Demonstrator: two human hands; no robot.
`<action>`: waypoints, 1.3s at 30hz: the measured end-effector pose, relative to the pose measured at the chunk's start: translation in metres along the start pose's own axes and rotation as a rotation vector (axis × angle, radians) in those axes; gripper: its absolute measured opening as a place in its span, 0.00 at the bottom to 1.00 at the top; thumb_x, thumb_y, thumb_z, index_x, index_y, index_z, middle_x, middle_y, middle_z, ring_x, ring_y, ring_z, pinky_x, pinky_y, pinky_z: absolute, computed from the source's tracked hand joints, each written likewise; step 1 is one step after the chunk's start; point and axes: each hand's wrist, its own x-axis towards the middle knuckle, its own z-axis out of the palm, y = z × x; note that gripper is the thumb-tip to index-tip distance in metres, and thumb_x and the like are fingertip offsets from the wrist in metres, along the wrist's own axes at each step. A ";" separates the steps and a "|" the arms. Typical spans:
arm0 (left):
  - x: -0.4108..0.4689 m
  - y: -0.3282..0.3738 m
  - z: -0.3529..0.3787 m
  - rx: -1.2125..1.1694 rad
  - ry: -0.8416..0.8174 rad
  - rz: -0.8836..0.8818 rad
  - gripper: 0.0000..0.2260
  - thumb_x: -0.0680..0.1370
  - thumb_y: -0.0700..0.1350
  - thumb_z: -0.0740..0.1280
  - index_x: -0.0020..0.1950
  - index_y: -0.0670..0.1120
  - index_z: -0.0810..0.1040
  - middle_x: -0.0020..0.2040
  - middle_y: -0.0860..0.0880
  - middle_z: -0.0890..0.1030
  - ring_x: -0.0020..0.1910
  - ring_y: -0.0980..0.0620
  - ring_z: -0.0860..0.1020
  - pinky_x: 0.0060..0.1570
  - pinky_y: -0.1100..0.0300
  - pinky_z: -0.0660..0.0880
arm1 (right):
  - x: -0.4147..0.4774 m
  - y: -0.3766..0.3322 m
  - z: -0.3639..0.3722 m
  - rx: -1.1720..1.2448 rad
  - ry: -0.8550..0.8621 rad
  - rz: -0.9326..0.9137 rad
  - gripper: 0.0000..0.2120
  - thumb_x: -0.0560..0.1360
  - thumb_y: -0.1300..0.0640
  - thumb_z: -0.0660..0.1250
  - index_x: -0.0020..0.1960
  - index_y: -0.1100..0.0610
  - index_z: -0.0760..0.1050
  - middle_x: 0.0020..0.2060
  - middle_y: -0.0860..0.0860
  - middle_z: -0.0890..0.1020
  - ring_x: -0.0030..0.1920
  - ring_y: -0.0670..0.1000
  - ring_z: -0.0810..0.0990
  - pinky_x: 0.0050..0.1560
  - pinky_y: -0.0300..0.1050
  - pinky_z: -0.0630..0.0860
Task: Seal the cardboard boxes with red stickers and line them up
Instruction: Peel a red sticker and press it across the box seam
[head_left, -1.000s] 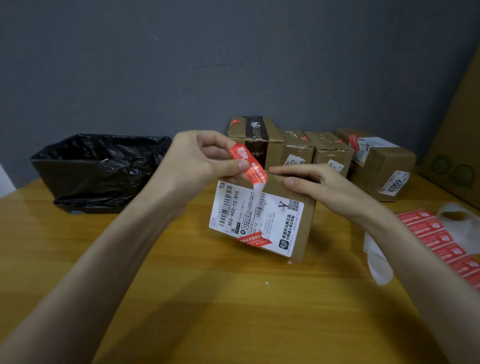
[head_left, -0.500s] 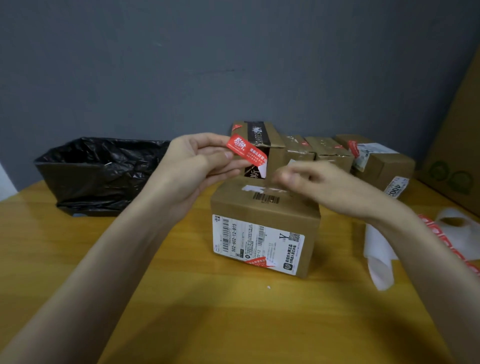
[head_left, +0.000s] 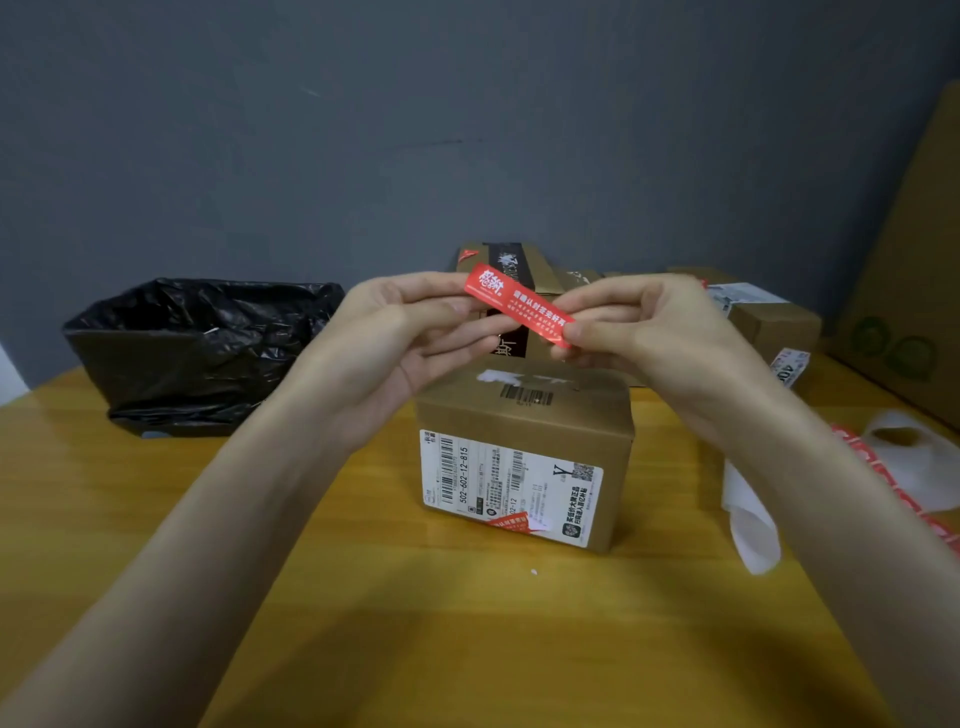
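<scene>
Both hands, left (head_left: 395, 332) & right (head_left: 644, 327), pinching red sticker (head_left: 519, 310) above cardboard box (head_left: 524, 447), wooden table (head_left: 363, 597)

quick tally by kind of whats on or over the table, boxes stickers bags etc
Small cardboard boxes: 4 that I can tell, the front box plus at least 3 in the row behind; hands hide part
Red sticker held in both hands: 1
Sticker roll: 1
Black bag: 1
Large cardboard sheet: 1
Total: 8
</scene>
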 end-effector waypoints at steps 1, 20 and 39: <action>0.000 0.000 -0.001 -0.022 -0.001 -0.016 0.12 0.77 0.31 0.59 0.58 0.35 0.75 0.51 0.41 0.83 0.51 0.46 0.83 0.49 0.58 0.80 | 0.000 -0.001 -0.002 0.019 -0.013 0.016 0.08 0.72 0.69 0.67 0.49 0.60 0.80 0.38 0.56 0.85 0.37 0.47 0.84 0.41 0.36 0.81; 0.001 -0.012 0.002 0.165 0.119 0.178 0.02 0.75 0.36 0.67 0.45 0.42 0.77 0.45 0.42 0.85 0.44 0.47 0.84 0.43 0.60 0.81 | -0.006 -0.010 0.000 -0.330 0.035 0.053 0.12 0.65 0.57 0.77 0.46 0.49 0.80 0.42 0.44 0.82 0.44 0.45 0.81 0.44 0.37 0.76; 0.012 -0.031 -0.010 0.289 0.303 0.270 0.03 0.72 0.38 0.71 0.43 0.45 0.83 0.34 0.50 0.84 0.35 0.58 0.81 0.36 0.67 0.76 | -0.005 -0.001 0.011 -0.208 0.141 0.024 0.03 0.70 0.58 0.72 0.38 0.56 0.81 0.35 0.50 0.83 0.35 0.47 0.82 0.35 0.41 0.80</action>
